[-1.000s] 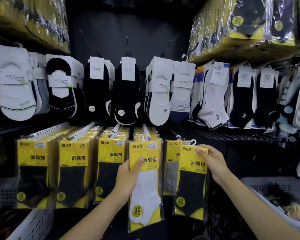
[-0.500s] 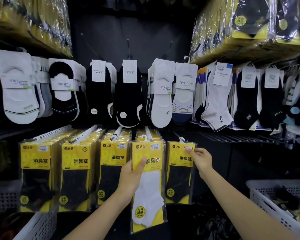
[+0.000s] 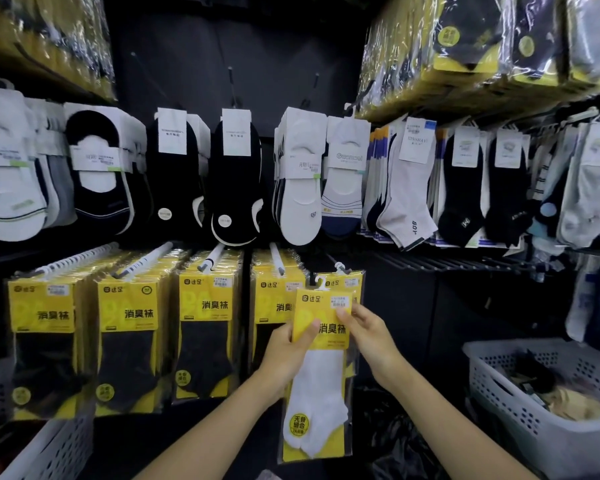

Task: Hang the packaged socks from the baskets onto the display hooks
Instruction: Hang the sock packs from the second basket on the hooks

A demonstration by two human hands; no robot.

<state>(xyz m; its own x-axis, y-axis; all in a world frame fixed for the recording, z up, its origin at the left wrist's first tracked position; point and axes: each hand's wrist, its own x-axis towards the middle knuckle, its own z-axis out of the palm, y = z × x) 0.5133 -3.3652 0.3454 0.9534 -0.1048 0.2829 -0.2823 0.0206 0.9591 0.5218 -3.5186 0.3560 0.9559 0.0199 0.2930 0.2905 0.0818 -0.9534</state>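
Note:
A yellow pack of white socks [image 3: 321, 393] with a white plastic hanger on top hangs between my hands, low in the middle of the display. My left hand [image 3: 286, 355] grips its left edge, thumb on the front of the yellow card. My right hand [image 3: 368, 332] pinches the card's upper right part. Right behind it, a pack of dark socks [image 3: 343, 280] hangs on the fifth hook [image 3: 336, 263]. Four fuller rows of yellow packs [image 3: 205, 327] hang on hooks to the left.
A white plastic basket [image 3: 520, 420] with loose sock packs stands at the lower right. Another white basket [image 3: 59, 445] sits at the lower left under the rows. White, black and grey socks on cards hang above, with wrapped bundles on top shelves.
My right hand let go of the dark pack, which now hangs on the hook, and came onto the white sock pack. My left hand carried that pack to the right.

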